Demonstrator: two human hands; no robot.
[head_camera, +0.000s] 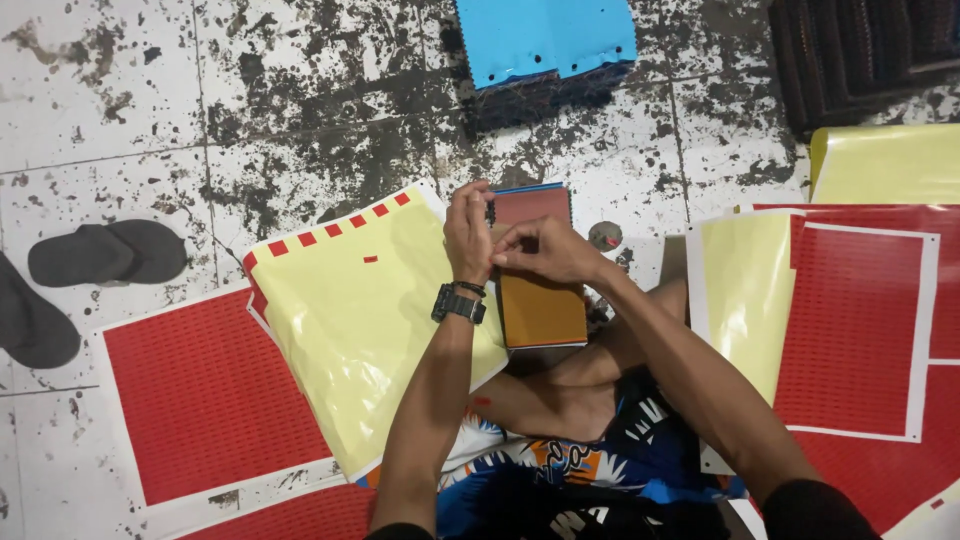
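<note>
Head view: fingers (500, 245) on orange notebook (541, 300)

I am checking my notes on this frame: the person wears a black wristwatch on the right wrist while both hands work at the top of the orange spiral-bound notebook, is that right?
Not quite: the head view shows the black wristwatch on the left wrist, not the right. The rest holds: the left hand and right hand both work at the top of the orange spiral-bound notebook.
</note>
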